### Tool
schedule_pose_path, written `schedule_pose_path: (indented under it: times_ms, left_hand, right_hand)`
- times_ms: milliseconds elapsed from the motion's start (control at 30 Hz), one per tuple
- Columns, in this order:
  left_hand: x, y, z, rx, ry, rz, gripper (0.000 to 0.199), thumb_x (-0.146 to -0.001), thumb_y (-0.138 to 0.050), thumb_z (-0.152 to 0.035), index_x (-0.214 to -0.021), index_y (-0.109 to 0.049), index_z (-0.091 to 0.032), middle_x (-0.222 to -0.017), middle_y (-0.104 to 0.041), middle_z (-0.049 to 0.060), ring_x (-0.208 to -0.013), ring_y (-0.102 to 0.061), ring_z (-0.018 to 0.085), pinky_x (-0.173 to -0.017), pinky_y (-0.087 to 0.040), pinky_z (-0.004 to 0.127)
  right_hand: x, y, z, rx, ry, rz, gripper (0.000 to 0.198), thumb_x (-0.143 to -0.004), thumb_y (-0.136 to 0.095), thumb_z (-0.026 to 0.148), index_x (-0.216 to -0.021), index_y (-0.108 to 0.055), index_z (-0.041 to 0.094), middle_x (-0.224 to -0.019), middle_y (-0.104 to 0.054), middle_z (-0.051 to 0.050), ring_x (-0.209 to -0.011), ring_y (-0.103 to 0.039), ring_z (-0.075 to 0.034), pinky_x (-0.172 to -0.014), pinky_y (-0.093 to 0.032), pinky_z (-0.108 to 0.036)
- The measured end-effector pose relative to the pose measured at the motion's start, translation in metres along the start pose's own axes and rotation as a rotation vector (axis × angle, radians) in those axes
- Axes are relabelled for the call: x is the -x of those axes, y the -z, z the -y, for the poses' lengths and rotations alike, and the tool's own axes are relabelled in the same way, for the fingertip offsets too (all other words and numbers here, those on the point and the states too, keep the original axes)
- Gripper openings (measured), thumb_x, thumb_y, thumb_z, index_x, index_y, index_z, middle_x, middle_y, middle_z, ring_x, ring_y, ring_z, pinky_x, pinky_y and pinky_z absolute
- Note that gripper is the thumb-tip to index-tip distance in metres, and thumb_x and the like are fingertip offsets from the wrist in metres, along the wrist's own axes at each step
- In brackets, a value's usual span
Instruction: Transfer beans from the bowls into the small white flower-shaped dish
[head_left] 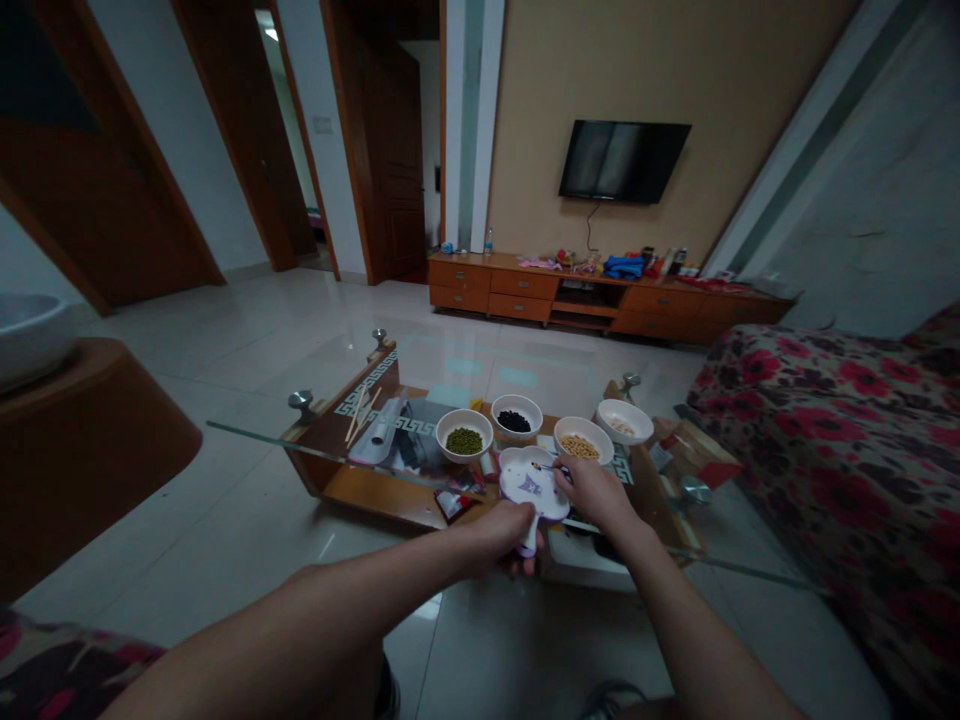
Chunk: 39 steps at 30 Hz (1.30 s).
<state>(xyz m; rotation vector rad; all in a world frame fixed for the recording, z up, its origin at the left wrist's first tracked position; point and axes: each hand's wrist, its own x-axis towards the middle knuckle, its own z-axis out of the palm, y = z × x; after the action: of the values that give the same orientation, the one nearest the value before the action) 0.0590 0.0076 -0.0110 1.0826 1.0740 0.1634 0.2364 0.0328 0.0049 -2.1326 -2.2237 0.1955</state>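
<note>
My left hand [511, 532] is closed round the handle of a white and purple scalloped dish [517, 480] with a cartoon print. The dish is held out at the near edge of the glass table. In my right hand [589, 485] is a thin, small utensil [546, 466], its tip over the dish; its exact kind is too small to make out. Beyond the dish stand white bowls: one with green beans [464, 441], one with black beans [514, 422], one with yellowish beans [580, 447] and one with pale pieces [621, 426].
The glass table [262, 435] has a clear edge and metal knobs. Chopsticks [363, 413] lie at its left. A flowered sofa [810, 400] stands to the right, a wooden stand [90, 450] to the left. Across the room are a cabinet [517, 285] and a television [624, 162].
</note>
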Motion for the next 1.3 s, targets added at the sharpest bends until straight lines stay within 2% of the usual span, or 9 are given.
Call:
schedule_pose_path:
  times_ms: [133, 367, 533, 733, 900, 1033, 1200, 1300]
  left_hand:
    - [-0.001, 0.000, 0.001, 0.004, -0.006, 0.001, 0.048, -0.093, -0.021, -0.045, -0.072, -0.054, -0.017, -0.045, -0.051, 0.001, -0.033, -0.037, 0.009, -0.040, -0.028, 0.020]
    - [0.004, -0.001, -0.003, 0.015, 0.009, -0.007, 0.042, -0.093, -0.022, -0.035, -0.072, -0.053, -0.017, -0.045, -0.051, 0.002, -0.032, -0.037, 0.010, -0.039, -0.027, 0.021]
    - [0.007, -0.001, -0.004, 0.011, 0.003, -0.001, 0.042, -0.093, -0.020, -0.031, -0.072, -0.053, -0.017, -0.044, -0.050, 0.002, -0.032, -0.036, 0.010, -0.040, -0.026, 0.021]
    - [0.004, -0.001, -0.002, 0.016, -0.016, -0.008, 0.041, -0.092, -0.021, -0.031, -0.071, -0.053, -0.016, -0.045, -0.050, 0.002, -0.034, -0.038, 0.011, -0.040, -0.026, 0.022]
    - [0.003, 0.001, -0.001, 0.014, -0.006, -0.001, 0.040, -0.092, -0.021, -0.030, -0.071, -0.053, -0.017, -0.045, -0.050, 0.002, -0.033, -0.037, 0.011, -0.039, -0.025, 0.022]
    - [0.003, 0.000, -0.002, 0.009, -0.009, 0.002, 0.042, -0.092, -0.020, -0.031, -0.072, -0.054, -0.017, -0.044, -0.050, 0.002, -0.032, -0.035, 0.011, -0.038, -0.025, 0.022]
    - [0.006, -0.001, -0.003, 0.014, -0.015, -0.002, 0.041, -0.092, -0.020, -0.030, -0.072, -0.053, -0.017, -0.045, -0.050, 0.002, -0.034, -0.037, 0.011, -0.040, -0.025, 0.022]
    - [0.007, -0.001, -0.004, 0.012, -0.016, -0.007, 0.041, -0.092, -0.020, -0.030, -0.071, -0.053, -0.017, -0.044, -0.049, 0.002, -0.033, -0.037, 0.010, -0.041, -0.026, 0.021]
  right_hand:
    - [0.000, 0.001, 0.002, 0.003, 0.003, 0.014, 0.025, -0.091, -0.043, 0.034, -0.103, -0.063, 0.024, -0.098, -0.069, -0.007, -0.091, -0.063, -0.021, -0.071, -0.038, -0.027]
    - [0.000, 0.001, 0.002, 0.002, 0.006, 0.022, 0.027, -0.092, -0.042, 0.034, -0.106, -0.063, 0.023, -0.099, -0.069, -0.008, -0.093, -0.063, -0.020, -0.071, -0.039, -0.026]
    - [0.003, 0.006, 0.002, -0.005, 0.009, -0.066, 0.031, -0.093, -0.039, 0.037, -0.110, -0.062, 0.025, -0.101, -0.070, -0.007, -0.093, -0.064, -0.021, -0.070, -0.040, -0.026]
    - [0.007, 0.016, 0.001, 0.061, -0.203, -0.286, 0.037, -0.095, -0.033, 0.041, -0.119, -0.058, 0.027, -0.099, -0.070, -0.008, -0.086, -0.066, -0.021, -0.066, -0.042, -0.027]
    - [0.007, 0.016, -0.003, 0.089, -0.363, -0.341, 0.038, -0.095, -0.033, 0.040, -0.118, -0.058, 0.023, -0.094, -0.070, -0.012, -0.080, -0.066, -0.022, -0.066, -0.043, -0.028]
    - [0.005, 0.014, -0.003, 0.055, -0.283, -0.303, 0.037, -0.094, -0.035, 0.041, -0.118, -0.058, 0.025, -0.095, -0.070, -0.010, -0.083, -0.066, -0.023, -0.065, -0.042, -0.028]
    - [0.002, 0.011, -0.001, -0.031, -0.040, -0.112, 0.031, -0.091, -0.043, 0.038, -0.109, -0.063, 0.024, -0.100, -0.070, -0.007, -0.092, -0.064, -0.020, -0.069, -0.040, -0.026]
    - [0.002, 0.008, 0.000, -0.034, 0.002, -0.052, 0.028, -0.089, -0.045, 0.036, -0.104, -0.064, 0.023, -0.099, -0.070, -0.007, -0.091, -0.063, -0.020, -0.068, -0.038, -0.026]
